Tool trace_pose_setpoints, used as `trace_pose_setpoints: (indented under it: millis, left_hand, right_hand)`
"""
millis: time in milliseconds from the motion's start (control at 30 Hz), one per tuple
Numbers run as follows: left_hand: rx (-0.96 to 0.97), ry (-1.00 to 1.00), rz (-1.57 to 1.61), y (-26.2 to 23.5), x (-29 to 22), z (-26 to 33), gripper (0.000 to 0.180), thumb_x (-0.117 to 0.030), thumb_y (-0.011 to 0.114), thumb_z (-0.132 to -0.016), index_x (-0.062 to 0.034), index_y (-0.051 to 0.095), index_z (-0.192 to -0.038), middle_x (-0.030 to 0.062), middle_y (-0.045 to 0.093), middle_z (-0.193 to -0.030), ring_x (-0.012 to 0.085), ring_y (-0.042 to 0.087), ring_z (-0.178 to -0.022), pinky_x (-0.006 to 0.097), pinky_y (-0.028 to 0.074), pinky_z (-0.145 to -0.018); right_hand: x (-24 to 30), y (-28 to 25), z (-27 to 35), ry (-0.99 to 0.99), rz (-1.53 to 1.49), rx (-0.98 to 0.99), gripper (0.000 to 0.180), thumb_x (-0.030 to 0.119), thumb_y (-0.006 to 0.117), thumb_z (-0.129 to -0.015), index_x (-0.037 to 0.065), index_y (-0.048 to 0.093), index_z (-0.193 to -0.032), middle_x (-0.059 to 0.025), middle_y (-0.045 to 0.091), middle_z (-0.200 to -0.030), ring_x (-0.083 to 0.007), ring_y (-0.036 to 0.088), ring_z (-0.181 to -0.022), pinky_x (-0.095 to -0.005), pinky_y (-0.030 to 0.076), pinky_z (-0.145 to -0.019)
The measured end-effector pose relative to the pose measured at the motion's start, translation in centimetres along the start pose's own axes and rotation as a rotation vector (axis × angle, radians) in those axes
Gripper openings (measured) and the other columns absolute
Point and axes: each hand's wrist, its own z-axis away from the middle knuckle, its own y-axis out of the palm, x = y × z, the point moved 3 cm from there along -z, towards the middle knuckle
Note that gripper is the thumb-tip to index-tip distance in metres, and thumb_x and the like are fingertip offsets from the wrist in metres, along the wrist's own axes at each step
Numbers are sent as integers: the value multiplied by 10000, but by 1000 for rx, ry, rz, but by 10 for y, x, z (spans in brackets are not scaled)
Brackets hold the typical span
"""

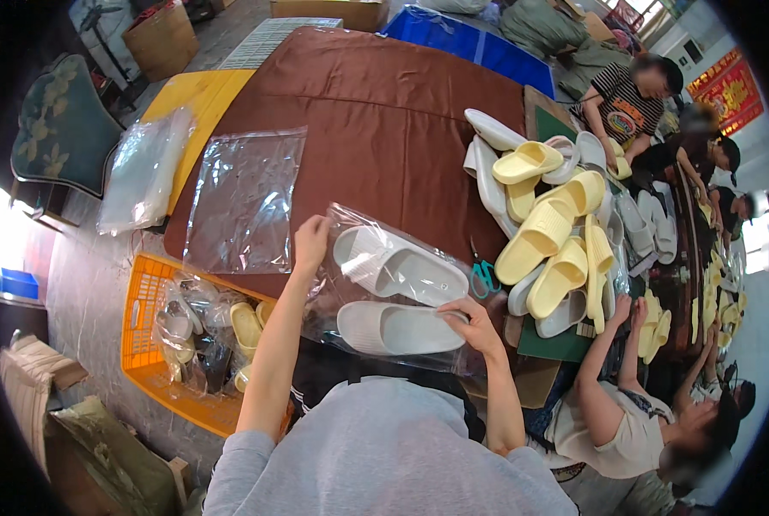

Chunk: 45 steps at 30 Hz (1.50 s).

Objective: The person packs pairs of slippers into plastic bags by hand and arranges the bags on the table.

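Note:
A clear plastic bag (350, 297) lies at the near edge of the brown-covered table (376, 112). Two white slippers are inside it, one (401, 262) farther from me and one (397, 331) nearer. My left hand (311, 242) pinches the bag's far left corner. Fingers closed, my right hand (470, 325) grips the bag over the toe end of the nearer slipper.
A flat stack of empty clear bags (247, 202) lies to the left on the table. A heap of yellow and white slippers (552, 232) and green scissors (484, 277) sit to the right. An orange crate (143, 292) of bagged slippers stands at lower left. Other people work along the right.

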Motion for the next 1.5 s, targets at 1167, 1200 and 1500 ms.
trace_pose_setpoints:
  millis: [1167, 1200, 1500]
  left_hand:
    - [97, 111, 230, -31, -38, 46, 167, -126, 554, -977, 7, 637, -919, -57, 475, -673, 27, 391, -605, 212, 309, -526]
    - [170, 78, 214, -35, -37, 45, 161, -124, 556, -976, 4, 638, -922, -64, 471, -682, 24, 386, -609, 208, 301, -527]
    - [100, -98, 306, -82, 2, 52, 200, -180, 534, -996, -20, 647, -961, -71, 472, -732, 24, 392, -668, 205, 308, -584]
  right_hand:
    - [5, -84, 91, 98, -207, -606, 192, -22, 665, -854, 24, 649, -1041, -13, 655, -1001, -98, 594, -979, -252, 454, -900]
    - [2, -93, 100, 119, -148, -579, 192, -29, 669, -849, 26, 654, -1032, -14, 656, -1000, -103, 600, -977, -259, 459, -902]
    - [40, -183, 150, 274, 24, -215, 216, 3, 695, -822, 30, 672, -1035, -33, 654, -1019, -131, 596, -1010, -284, 462, -916]
